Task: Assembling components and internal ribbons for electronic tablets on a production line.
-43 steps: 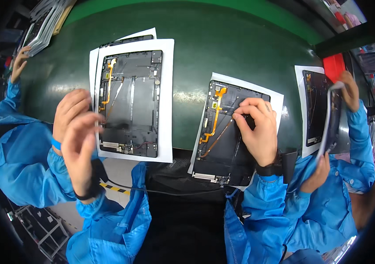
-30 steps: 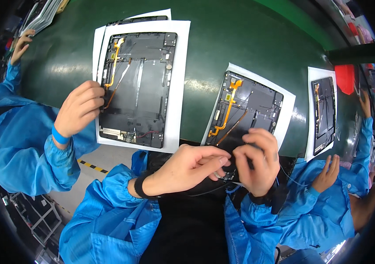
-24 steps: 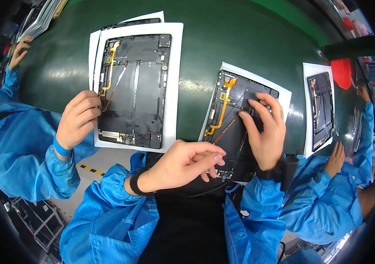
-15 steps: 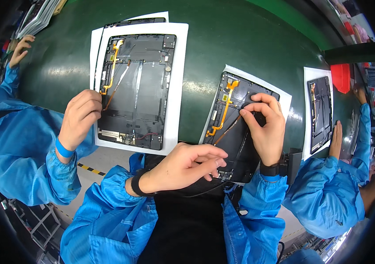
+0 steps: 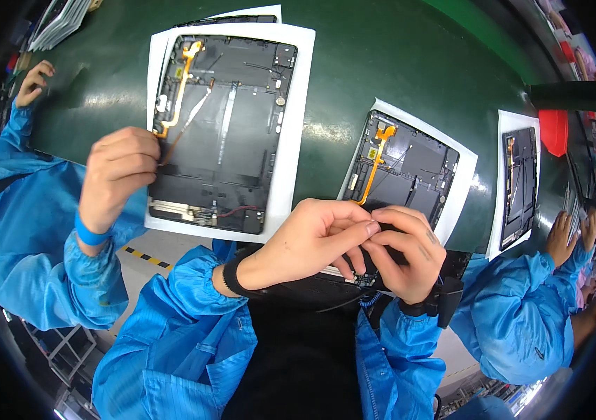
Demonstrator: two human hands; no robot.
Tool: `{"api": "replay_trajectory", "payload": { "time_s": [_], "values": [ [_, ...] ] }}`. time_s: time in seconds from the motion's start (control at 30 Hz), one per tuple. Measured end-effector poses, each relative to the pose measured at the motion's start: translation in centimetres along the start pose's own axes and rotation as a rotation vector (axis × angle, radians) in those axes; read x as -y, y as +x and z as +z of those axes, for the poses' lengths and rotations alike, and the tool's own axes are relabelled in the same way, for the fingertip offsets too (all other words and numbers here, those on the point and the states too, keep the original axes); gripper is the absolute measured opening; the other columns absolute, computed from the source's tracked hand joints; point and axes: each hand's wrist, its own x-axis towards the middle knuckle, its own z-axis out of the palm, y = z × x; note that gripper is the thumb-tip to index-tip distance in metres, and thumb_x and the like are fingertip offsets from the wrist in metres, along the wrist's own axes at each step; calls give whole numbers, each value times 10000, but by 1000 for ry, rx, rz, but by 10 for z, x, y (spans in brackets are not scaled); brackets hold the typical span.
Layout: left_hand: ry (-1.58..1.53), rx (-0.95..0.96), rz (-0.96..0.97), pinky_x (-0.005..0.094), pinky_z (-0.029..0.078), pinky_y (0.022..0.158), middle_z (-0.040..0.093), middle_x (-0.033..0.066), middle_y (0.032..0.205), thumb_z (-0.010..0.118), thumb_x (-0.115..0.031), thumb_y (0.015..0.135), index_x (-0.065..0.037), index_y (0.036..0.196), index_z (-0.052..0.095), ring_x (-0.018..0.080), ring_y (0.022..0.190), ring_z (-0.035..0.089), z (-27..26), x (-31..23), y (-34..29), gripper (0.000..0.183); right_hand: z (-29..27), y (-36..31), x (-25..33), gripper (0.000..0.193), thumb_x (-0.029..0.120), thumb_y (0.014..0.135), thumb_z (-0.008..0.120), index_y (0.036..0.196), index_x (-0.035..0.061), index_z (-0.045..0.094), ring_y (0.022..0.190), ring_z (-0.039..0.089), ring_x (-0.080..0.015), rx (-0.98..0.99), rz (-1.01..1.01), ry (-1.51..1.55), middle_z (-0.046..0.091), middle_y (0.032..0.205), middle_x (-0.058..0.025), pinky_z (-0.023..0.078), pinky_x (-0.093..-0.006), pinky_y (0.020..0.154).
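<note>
Fingertip to fingertip, my left hand [image 5: 319, 238] and my right hand [image 5: 406, 255] meet over the lower part of an open tablet housing [image 5: 420, 164]. Each hand is closed in a pinch; whatever lies between the fingers is hidden or too small to make out. The black housing rests on a white sheet [image 5: 460, 183]. An orange flex cable [image 5: 378, 164] runs along its left side, and a small circuit board [image 5: 364, 278] shows at its bottom edge, below my hands.
At left, a co-worker's hand [image 5: 119, 175] touches another open tablet housing [image 5: 242, 133] on white sheets. Another housing [image 5: 520, 185] lies at right beside a person in a blue sleeve [image 5: 515, 308]. A red bin [image 5: 553, 131] sits farther off on the green table [image 5: 340, 63].
My right hand has come down and left from the housing's upper part to meet my left hand, which has risen and moved right. Its brown cable is now covered.
</note>
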Motion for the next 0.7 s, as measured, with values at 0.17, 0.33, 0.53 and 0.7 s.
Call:
{"api": "replay_trajectory", "payload": {
  "time_s": [0.17,0.33,0.53,0.7],
  "values": [
    [217,13,127,265,638,622,770,126,891,599,-44,1072,75,1220,678,165,758,777,-1,7,-6,206,-8,6,5,228,-46,758,856,966,-23,767,974,760,-336,23,176,172,778,1044,-162,604,-407,864],
    [391,-10,216,269,635,626,781,109,837,588,-4,1056,63,1207,705,151,713,775,1,5,-9,203,-9,7,7,224,-57,750,845,959,-43,769,918,770,-313,36,69,27,774,1018,-160,621,-375,786],
    [440,-2,220,267,632,611,781,105,841,588,3,1049,62,1229,710,154,693,772,3,1,-5,225,-12,8,-4,267,-13,723,859,960,-56,744,874,766,-295,69,-149,-164,761,986,-149,633,-370,724],
    [446,26,236,265,624,601,769,97,800,596,-3,1046,65,1203,724,149,672,766,8,-4,-3,214,-12,7,-6,228,-24,732,824,938,-50,729,842,761,-290,12,-197,-200,753,939,-139,637,-367,696]
  ]
}}
